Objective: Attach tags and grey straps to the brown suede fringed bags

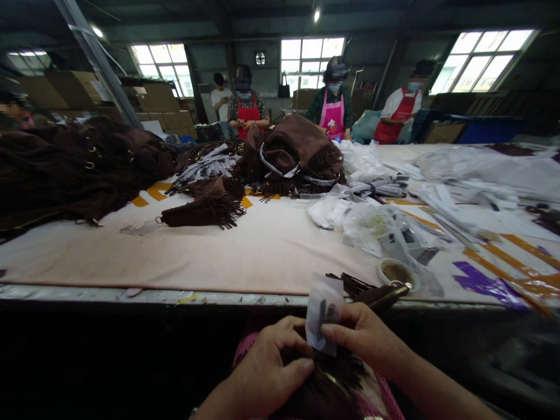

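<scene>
A small translucent white packet [324, 291] with a dark piece showing through is pinched between the thumb and fingers of my right hand [367, 335]. Just left of it, my left hand [271, 367] is closed, its fingers curled at a dark brown fringed pouch [324, 391] with a gold zipper, which lies on my lap. The packet's lower edge is near my left fingertips, which are partly hidden. Beyond my right hand, another brown fringed pouch [385, 296] with a gold zipper lies at the table edge.
On the pale-covered table [210, 262] lie a brown fringed pouch [196, 210], a large brown bag [297, 146] and a heap of brown bags [83, 163]. Clear plastic bags [371, 216] and a small round tub [398, 273] are to the right. Several people stand across the table.
</scene>
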Available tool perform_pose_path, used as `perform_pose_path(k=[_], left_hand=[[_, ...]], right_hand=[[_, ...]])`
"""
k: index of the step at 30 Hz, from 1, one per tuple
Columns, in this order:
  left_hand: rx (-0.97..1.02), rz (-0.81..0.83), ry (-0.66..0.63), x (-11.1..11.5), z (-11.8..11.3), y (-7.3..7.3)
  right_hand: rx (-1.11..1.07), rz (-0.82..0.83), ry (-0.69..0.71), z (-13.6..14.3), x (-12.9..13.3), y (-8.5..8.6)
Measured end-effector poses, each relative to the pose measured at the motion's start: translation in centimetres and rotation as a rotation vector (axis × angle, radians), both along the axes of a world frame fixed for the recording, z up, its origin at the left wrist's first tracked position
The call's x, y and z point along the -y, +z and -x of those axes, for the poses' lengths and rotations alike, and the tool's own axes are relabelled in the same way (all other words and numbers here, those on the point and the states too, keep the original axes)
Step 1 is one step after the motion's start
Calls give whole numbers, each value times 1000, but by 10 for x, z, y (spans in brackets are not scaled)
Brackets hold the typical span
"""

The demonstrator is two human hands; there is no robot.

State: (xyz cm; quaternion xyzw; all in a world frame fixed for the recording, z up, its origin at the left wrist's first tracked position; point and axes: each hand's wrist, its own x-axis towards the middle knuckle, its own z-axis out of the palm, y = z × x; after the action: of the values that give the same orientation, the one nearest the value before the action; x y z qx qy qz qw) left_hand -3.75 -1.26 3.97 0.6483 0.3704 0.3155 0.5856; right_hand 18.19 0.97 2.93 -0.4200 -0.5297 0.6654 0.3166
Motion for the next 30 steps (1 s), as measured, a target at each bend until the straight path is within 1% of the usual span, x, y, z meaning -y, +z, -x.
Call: perform_pose_path(k=[4,8,10,12,14,18,21,24,27,30], left_hand=[[50,81,70,2,-4,-3],[130,228,138,0,-5,-9],[164,327,147,-3,-6,-11],[178,411,147,-6,-9,-12],[156,442,153,-8,-13,-13],[123,454,202,-10,-22,-15],[127,458,208,-9,-25,-17],[80,441,209,-8,-25,-18],[5,375,191,-9,-24,-18],[-64,268,115,-11,-24,-16]], right_hand=[[17,-29,47,-1,5,-8],[13,12,67,-3,11,-17],[17,26,65,-5,12,-18],[15,30,66,-5,13,-15],[-5,28,76,-6,13,-10],[-14,-16,101,-6,13,-4],[10,-27,118,-5,14,-6],[39,-37,116,-6,14,-9],[21,-22,94,-8,12,-10],[30,5,71,-11,11,-10]])
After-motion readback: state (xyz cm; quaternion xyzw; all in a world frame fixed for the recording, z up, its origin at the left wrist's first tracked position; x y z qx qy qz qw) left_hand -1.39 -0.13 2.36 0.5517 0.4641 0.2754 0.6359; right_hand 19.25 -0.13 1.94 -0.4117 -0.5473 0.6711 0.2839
